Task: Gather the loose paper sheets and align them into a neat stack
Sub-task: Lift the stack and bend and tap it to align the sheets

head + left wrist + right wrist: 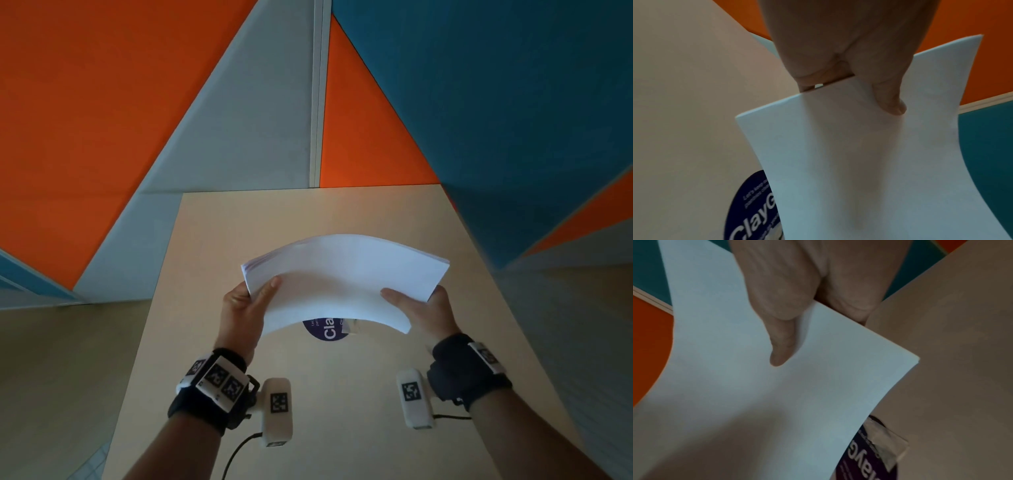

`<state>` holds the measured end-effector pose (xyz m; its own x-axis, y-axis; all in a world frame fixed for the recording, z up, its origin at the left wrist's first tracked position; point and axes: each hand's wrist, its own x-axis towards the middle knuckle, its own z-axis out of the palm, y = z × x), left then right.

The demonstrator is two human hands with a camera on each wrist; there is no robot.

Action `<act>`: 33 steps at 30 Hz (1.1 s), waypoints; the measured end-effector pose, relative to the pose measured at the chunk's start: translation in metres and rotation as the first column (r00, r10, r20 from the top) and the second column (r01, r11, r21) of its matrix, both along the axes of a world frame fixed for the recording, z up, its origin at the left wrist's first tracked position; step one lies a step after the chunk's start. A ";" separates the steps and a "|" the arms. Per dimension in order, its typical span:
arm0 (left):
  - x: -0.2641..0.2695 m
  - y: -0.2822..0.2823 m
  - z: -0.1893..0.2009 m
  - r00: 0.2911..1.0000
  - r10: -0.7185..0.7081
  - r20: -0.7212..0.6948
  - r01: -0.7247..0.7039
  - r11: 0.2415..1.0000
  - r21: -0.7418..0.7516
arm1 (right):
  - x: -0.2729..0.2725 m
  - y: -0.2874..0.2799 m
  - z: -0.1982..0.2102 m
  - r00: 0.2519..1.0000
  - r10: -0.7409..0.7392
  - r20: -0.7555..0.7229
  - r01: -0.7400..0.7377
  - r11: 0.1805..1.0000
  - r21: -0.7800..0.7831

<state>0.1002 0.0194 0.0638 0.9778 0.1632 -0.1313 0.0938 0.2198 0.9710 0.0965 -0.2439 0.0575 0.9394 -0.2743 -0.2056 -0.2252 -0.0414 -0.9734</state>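
Head view: a stack of white paper sheets (342,284) is held in the air above the beige table (219,240), bowed upward in the middle. At its left edge the stack is pinched by the left hand (243,308), the thumb (267,289) laid on the top sheet and the fingers curled out of sight beneath. In the left wrist view the sheet edge is seen clamped between the thumb (888,97) and the fingers under it. At the right edge the stack is gripped likewise by the right hand (424,308), its thumb (397,296) lying flat on top; in the right wrist view the thumb (781,344) is pressed on the paper, with the fingers tucked below. A dark round sticker (325,330) on the table is partly covered by the stack.
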 end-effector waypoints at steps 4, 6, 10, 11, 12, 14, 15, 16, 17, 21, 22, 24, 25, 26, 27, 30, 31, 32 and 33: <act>0.004 0.004 -0.019 0.999 -0.010 -0.052 0.009 1.000 -0.019 | 0.001 0.002 -0.014 0.999 -0.018 -0.049 0.018 1.000 0.002; 0.008 0.007 -0.023 0.999 -0.010 -0.032 0.009 1.000 -0.022 | 0.003 0.002 -0.018 0.999 -0.023 -0.049 0.023 1.000 0.011; 0.010 0.012 -0.033 0.999 -0.041 -0.032 0.041 0.999 -0.005 | 0.004 0.004 -0.027 0.997 -0.011 -0.082 0.014 0.999 0.039; 0.008 0.013 -0.038 0.998 -0.043 -0.049 0.043 0.999 0.003 | 0.003 0.005 -0.030 0.995 -0.008 -0.096 0.012 0.999 0.038; 0.006 0.013 -0.041 0.997 -0.037 -0.065 0.037 0.999 0.007 | 0.003 0.006 -0.032 0.994 -0.019 -0.110 0.023 0.999 0.036; 0.005 0.015 -0.048 0.995 -0.018 -0.094 0.019 1.000 0.010 | 0.004 0.008 -0.034 0.992 -0.045 -0.116 0.051 0.998 0.042; 0.005 0.016 -0.049 0.994 -0.017 -0.104 0.019 1.000 0.016 | 0.004 0.009 -0.035 0.993 -0.041 -0.111 0.047 0.998 0.051; 0.005 0.017 -0.050 0.993 -0.024 -0.113 0.027 0.999 0.029 | 0.004 0.008 -0.035 0.995 -0.019 -0.098 0.025 0.998 0.061; 0.005 0.017 -0.051 0.992 -0.034 -0.123 0.040 0.998 0.045 | 0.004 0.008 -0.037 0.995 -0.014 -0.096 0.020 0.998 0.066; 0.010 0.021 -0.046 0.988 -0.074 -0.136 0.092 0.988 0.127 | 0.005 0.004 -0.038 0.994 -0.042 -0.098 0.044 0.999 0.018; 0.011 0.023 -0.045 0.990 -0.073 -0.124 0.091 0.985 0.146 | 0.006 0.003 -0.038 0.995 -0.019 -0.093 0.020 1.000 0.006; 0.012 0.024 -0.042 0.993 -0.062 -0.100 0.078 0.985 0.156 | 0.008 0.002 -0.036 0.997 0.025 -0.073 -0.026 1.000 -0.006; 0.012 0.024 -0.041 0.994 -0.056 -0.096 0.071 0.985 0.156 | 0.008 0.002 -0.036 0.997 0.038 -0.063 -0.039 0.999 -0.012; 0.011 0.022 -0.040 0.994 -0.052 -0.100 0.067 0.986 0.154 | 0.008 0.003 -0.036 0.998 0.050 -0.046 -0.051 0.999 -0.007; 0.011 0.021 -0.040 0.994 -0.046 -0.102 0.061 0.987 0.150 | 0.008 0.004 -0.036 0.998 0.050 -0.028 -0.050 0.999 0.007; 0.010 0.015 -0.039 0.997 -0.008 -0.077 0.019 0.990 0.140 | 0.009 0.008 -0.030 0.998 0.037 0.041 -0.038 0.999 0.035; 0.010 0.014 -0.037 0.998 0.005 -0.058 0.003 0.991 0.132 | 0.009 0.008 -0.028 0.997 0.026 0.066 -0.028 0.999 0.032; 0.011 0.012 -0.036 0.999 0.011 -0.036 -0.006 0.992 0.124 | 0.009 0.006 -0.027 0.996 0.017 0.090 -0.020 0.999 0.031; 0.010 0.011 -0.036 1.000 0.012 -0.018 -0.010 0.993 0.117 | 0.009 0.005 -0.026 0.995 0.008 0.101 -0.012 0.999 0.035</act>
<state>0.1105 0.0303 0.0279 0.9735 0.1894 -0.1286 0.1099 0.1058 0.9883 0.1058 -0.2389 0.0316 0.9584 -0.2591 -0.1197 -0.1260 -0.0077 -0.9920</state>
